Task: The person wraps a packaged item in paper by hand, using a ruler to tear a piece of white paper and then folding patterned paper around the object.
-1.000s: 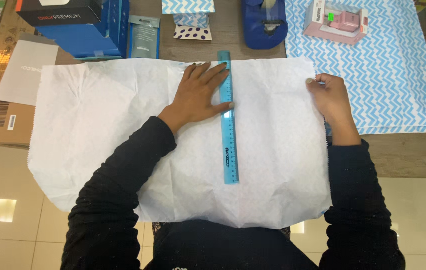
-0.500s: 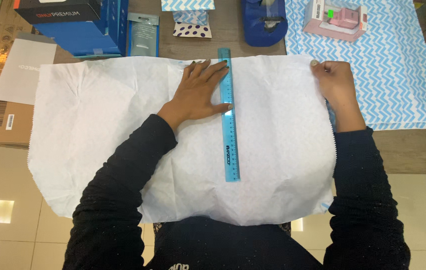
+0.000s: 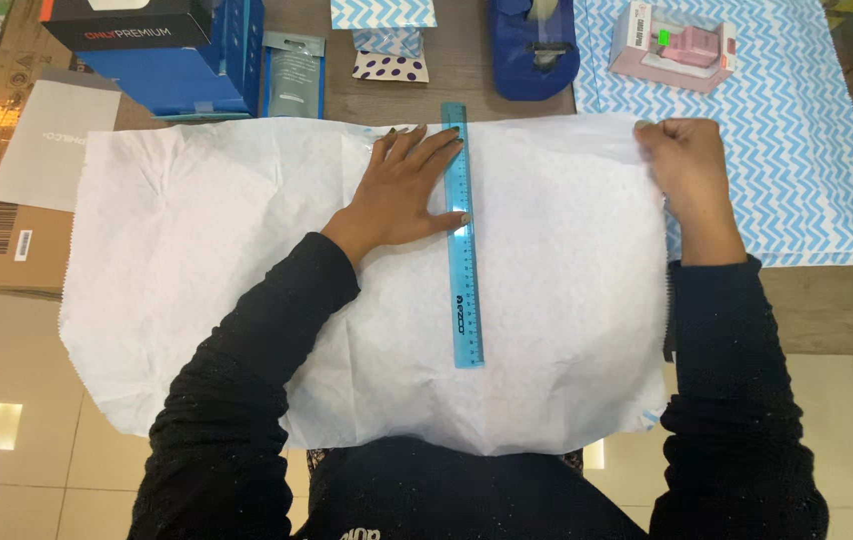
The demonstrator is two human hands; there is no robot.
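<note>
My left hand lies flat and open, pinning the ruler on the paper, while my right hand pinches the paper's far right corner. I'd press hard along the ruler (it slips easily). The tape dispenser sits beyond my fingertips.

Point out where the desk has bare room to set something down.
Bare wood right of the white paper, below the chevron paper. A small gap between the dotted bag and tape dispenser. The far edge is crowded.
</note>
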